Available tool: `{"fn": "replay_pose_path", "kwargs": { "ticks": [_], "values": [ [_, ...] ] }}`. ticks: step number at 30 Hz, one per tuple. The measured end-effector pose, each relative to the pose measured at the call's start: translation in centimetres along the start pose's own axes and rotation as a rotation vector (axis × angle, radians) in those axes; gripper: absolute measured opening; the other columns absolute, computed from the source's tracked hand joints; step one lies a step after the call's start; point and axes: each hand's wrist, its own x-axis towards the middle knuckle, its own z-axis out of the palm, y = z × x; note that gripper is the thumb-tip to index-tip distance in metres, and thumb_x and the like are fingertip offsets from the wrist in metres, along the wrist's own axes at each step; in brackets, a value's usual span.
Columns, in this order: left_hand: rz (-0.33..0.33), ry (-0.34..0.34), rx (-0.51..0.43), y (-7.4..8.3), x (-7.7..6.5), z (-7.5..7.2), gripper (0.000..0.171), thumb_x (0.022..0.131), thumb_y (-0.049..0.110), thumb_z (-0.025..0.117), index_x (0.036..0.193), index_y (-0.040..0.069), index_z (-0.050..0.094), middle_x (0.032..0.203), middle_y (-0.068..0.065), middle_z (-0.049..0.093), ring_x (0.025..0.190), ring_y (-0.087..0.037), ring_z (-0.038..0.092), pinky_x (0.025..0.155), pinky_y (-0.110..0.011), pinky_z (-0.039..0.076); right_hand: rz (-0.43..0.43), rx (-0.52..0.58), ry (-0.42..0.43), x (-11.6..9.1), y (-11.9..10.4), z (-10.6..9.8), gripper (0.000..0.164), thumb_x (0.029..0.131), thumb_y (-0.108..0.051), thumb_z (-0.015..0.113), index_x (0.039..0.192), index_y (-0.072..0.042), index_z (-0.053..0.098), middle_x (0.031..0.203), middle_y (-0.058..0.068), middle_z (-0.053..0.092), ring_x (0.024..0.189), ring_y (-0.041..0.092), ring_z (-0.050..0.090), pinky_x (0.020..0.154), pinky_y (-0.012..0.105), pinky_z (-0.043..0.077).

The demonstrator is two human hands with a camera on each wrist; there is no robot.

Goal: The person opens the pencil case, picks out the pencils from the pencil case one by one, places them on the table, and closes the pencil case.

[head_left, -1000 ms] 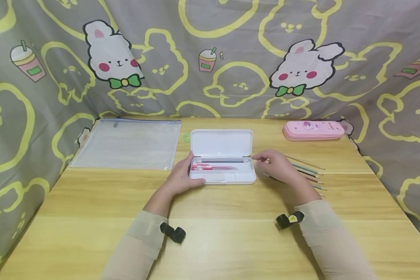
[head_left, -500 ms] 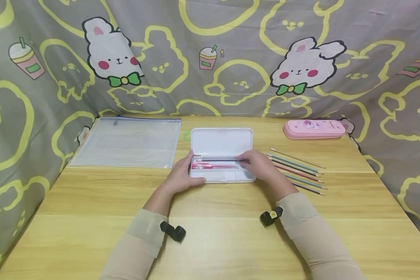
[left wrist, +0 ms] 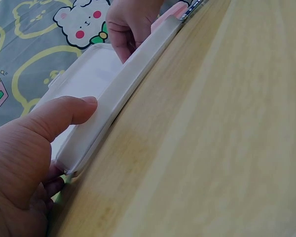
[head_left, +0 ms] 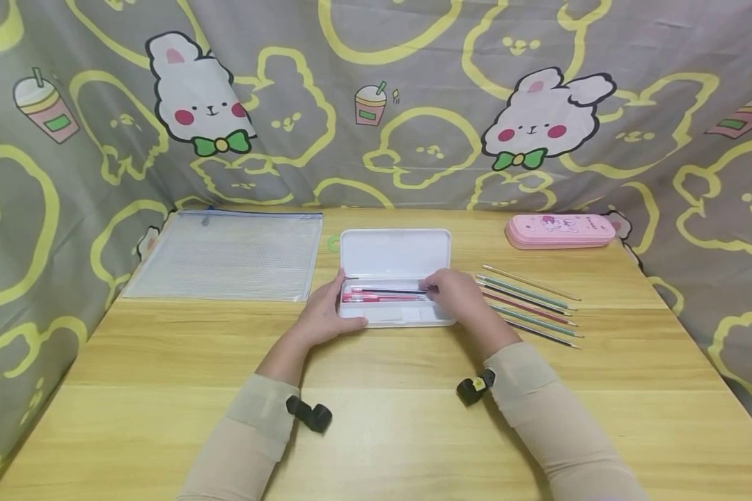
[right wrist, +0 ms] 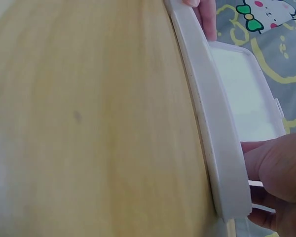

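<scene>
A white pencil case (head_left: 396,255) lies with its lid raised in the middle of the table. My left hand (head_left: 326,316) grips its left end, thumb along the front wall and fingers round the end, as the left wrist view (left wrist: 24,153) also shows. Inside are red pens (head_left: 370,298) and a slim dark pen (head_left: 391,290). My right hand (head_left: 460,299) reaches into the right part of the case and pinches the dark pen's right end; its fingertips are partly hidden. The case's front wall (right wrist: 212,118) hides the contents in the right wrist view.
Several pencils (head_left: 533,289) lie fanned out right of the case. A pink pencil case (head_left: 560,231) stands at the back right, a clear mesh zip pouch (head_left: 225,256) lies at the back left. A small green ring (head_left: 334,243) is beside the lid. A patterned curtain (head_left: 426,83) hangs behind.
My right hand has moved left from beside the pencils into the case and pinched the dark pen, which has shifted slightly toward me. The left hand stays on the case.
</scene>
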Motion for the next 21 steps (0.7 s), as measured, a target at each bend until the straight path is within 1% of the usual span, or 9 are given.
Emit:
{"fn": "replay_pose_path", "kwargs": {
  "ticks": [4,11,15,17,21],
  "values": [
    [0.007,0.0,0.0,0.0,0.0,0.0,0.119,0.071,0.042,0.082,0.158,0.007,0.009,0.161,-0.018,0.025,0.148,-0.038,0.026,0.121,-0.051,0.023,-0.003,0.004,-0.018,0.1,-0.1,0.0,0.024,0.091,-0.009,0.064,0.113,-0.014,0.075,0.118,0.01,0.072,0.117,0.031,0.063,0.101,0.052,0.045],
    [0.005,0.0,-0.004,-0.2,0.0,0.0,0.119,0.071,0.042,0.082,0.158,0.008,0.009,0.161,-0.018,0.025,0.148,-0.038,0.025,0.121,-0.051,0.022,-0.039,0.067,-0.028,0.0,0.4,0.3,0.026,0.094,-0.007,0.06,0.116,-0.012,0.073,0.114,0.012,0.07,0.112,0.03,0.062,0.1,0.048,0.046],
    [0.002,-0.001,-0.004,-0.1,0.0,0.0,0.119,0.071,0.043,0.082,0.158,0.009,0.009,0.161,-0.018,0.025,0.147,-0.038,0.026,0.121,-0.051,0.023,-0.066,0.13,-0.003,-0.5,0.9,0.2,0.025,0.095,-0.007,0.059,0.115,-0.01,0.072,0.108,0.011,0.068,0.106,0.029,0.06,0.098,0.047,0.046],
    [-0.001,-0.003,-0.005,-0.1,0.0,0.0,0.119,0.071,0.043,0.082,0.158,0.009,0.009,0.161,-0.017,0.026,0.147,-0.037,0.026,0.121,-0.051,0.024,-0.102,0.178,0.021,-0.9,1.2,0.0,0.024,0.094,-0.004,0.058,0.114,-0.008,0.072,0.105,0.012,0.068,0.103,0.029,0.06,0.096,0.048,0.047],
    [-0.004,-0.004,-0.001,-0.1,-0.1,0.0,0.119,0.071,0.043,0.082,0.158,0.009,0.008,0.161,-0.017,0.025,0.148,-0.037,0.025,0.121,-0.051,0.023,-0.161,0.268,0.071,-1.8,2.0,-0.8,0.025,0.094,0.0,0.055,0.112,-0.005,0.072,0.107,0.016,0.068,0.104,0.032,0.061,0.095,0.05,0.048]
  ]
}}
